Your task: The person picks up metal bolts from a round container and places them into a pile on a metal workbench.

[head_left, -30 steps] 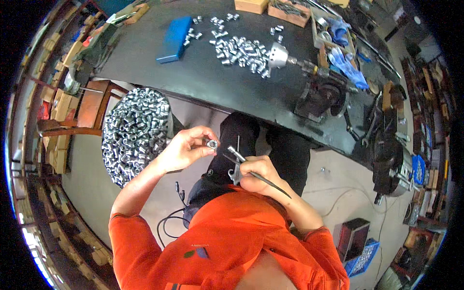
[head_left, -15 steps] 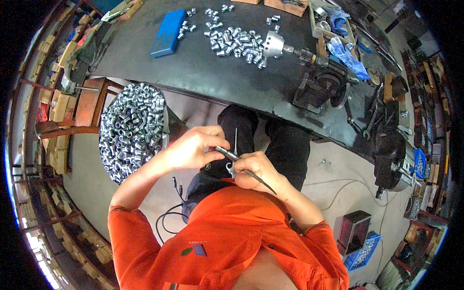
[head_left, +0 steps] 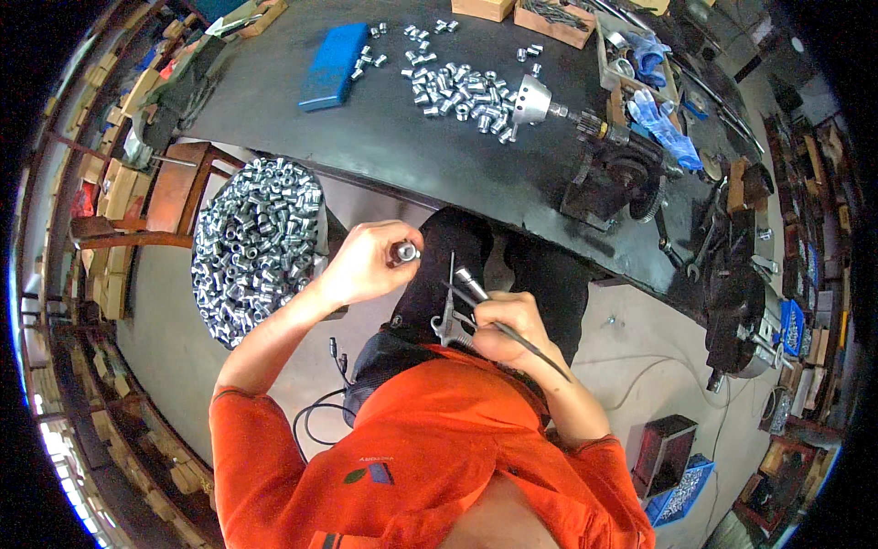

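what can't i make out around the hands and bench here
Head view: far end of the metal fitting, hidden by the left hand.
Head view: gripped part of the dark rod, covered by the right hand.
Head view: rear of the pale wooden block, cut off by the upper edge.

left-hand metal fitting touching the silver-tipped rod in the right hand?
Apart. The head view shows dark trouser leg in the gap between the metal fitting and the silver-tipped rod.
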A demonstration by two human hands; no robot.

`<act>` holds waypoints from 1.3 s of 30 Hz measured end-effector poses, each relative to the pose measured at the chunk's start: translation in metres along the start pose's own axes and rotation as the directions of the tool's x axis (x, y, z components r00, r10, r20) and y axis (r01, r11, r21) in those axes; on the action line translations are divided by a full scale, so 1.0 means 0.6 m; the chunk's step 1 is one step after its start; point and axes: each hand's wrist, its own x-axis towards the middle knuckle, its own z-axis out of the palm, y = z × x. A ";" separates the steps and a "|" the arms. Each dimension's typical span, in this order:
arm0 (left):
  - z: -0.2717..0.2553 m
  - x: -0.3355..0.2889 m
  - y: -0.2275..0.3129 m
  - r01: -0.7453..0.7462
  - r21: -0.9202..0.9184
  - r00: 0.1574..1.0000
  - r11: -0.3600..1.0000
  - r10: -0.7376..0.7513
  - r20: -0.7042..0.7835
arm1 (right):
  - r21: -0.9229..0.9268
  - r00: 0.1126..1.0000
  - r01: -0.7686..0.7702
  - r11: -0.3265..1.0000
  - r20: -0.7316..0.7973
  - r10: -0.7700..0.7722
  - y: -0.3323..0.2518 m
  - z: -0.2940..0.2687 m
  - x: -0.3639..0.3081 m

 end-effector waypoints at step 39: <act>0.009 0.260 -0.061 0.017 0.457 0.964 0.889 0.106 -0.242 | -0.225 0.938 0.103 0.969 -0.301 -0.170 0.006 -0.021 -0.010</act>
